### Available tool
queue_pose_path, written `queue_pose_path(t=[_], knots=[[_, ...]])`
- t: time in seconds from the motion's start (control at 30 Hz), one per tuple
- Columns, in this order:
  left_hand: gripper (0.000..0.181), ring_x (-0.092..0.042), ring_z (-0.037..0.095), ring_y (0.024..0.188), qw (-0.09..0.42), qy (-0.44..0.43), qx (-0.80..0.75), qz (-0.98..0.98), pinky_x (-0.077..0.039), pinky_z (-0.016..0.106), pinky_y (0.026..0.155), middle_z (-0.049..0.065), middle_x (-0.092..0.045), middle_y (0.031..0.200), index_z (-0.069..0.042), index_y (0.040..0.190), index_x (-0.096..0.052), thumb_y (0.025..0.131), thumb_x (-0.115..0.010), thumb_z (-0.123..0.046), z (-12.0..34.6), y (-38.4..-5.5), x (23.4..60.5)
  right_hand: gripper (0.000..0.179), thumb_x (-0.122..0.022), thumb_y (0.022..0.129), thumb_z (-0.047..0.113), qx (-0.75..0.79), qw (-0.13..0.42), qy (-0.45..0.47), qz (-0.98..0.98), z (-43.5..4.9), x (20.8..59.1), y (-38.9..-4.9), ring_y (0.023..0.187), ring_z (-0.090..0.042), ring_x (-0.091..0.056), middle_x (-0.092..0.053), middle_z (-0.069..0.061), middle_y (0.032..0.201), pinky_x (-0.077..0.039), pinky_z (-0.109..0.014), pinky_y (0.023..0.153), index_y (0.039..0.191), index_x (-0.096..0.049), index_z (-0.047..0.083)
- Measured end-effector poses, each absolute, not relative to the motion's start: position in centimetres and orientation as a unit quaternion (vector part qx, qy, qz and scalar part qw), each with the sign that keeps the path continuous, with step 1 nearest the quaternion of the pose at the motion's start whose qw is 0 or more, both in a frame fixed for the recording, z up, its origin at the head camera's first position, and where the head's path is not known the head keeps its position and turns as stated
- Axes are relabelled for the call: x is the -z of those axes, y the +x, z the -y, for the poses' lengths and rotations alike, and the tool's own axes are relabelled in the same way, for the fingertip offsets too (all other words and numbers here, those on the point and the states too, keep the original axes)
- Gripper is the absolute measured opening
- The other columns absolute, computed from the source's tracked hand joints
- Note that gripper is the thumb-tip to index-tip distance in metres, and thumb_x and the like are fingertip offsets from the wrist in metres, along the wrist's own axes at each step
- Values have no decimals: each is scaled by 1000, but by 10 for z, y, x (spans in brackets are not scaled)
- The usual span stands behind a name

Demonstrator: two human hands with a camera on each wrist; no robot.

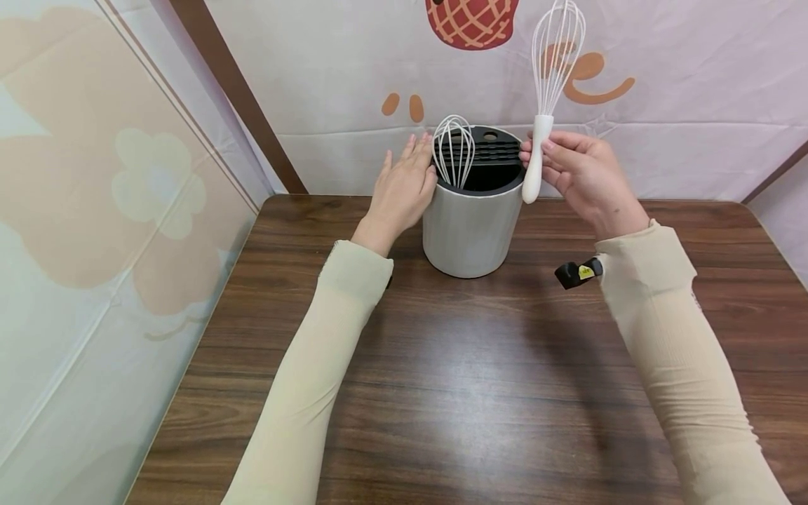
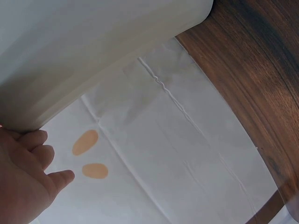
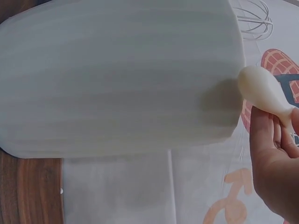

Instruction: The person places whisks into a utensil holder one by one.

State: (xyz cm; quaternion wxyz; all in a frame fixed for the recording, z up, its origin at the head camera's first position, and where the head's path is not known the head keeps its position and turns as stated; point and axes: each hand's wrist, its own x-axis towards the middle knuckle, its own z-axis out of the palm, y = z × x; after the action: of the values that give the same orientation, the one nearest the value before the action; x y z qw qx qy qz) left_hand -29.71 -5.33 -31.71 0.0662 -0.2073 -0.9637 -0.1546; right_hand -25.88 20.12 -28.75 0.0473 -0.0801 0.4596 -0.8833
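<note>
A white whisk point(image 1: 539, 151) is pinched by its handle between the thumb and fingers of my right hand point(image 1: 590, 175). Its wires point up and the handle end hangs just beside the rim of a light grey utensil holder point(image 1: 470, 235). My left hand point(image 1: 404, 182) lies against the holder's left side near the top, fingers extended. A second whisk point(image 1: 453, 151) stands in the holder with its wire head above the rim; the rest of it is hidden inside. In the right wrist view, the held handle's rounded end point(image 3: 261, 88) shows at the holder's top edge.
The holder has a black insert point(image 1: 495, 151) with slots and round holes at the back. It stands on a dark wooden table point(image 1: 454, 393), close to a patterned cloth backdrop point(image 1: 341, 84). A black strap piece point(image 1: 571, 275) hangs at the right wrist.
</note>
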Motion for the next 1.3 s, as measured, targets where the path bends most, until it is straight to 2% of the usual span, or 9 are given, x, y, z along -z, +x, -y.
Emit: queue_pose_path(t=[0.27, 0.9, 1.3], knots=[[53, 2, 7, 141, 63, -208, 156, 964, 5, 38, 114, -2, -12, 156, -12, 152, -14, 103, -17, -31, 54, -296, 317, 20, -62, 86, -5, 877, 38, -71, -473, -195, 285, -261, 85, -28, -67, -67, -21, 94, -54, -31, 80, 104, -64, -14], [53, 2, 7, 141, 60, -206, 153, 965, 6, 38, 114, -3, -11, 156, -13, 152, -13, 103, -18, -31, 53, -296, 317, 19, -61, 86, -6, 876, 11, -66, -477, -181, 270, -265, 90, -28, -66, -66, -21, 98, -53, -31, 83, 104, -65, -12], [52, 0, 7, 142, 63, -205, 155, 964, 6, 38, 114, -3, -14, 156, -13, 152, -16, 103, -19, -31, 51, -295, 317, 18, -63, 85, -4, 855, -40, -98, -508, -174, 273, -267, 92, -25, -66, -67, -19, 94, -53, -28, 82, 102, -67, -9]])
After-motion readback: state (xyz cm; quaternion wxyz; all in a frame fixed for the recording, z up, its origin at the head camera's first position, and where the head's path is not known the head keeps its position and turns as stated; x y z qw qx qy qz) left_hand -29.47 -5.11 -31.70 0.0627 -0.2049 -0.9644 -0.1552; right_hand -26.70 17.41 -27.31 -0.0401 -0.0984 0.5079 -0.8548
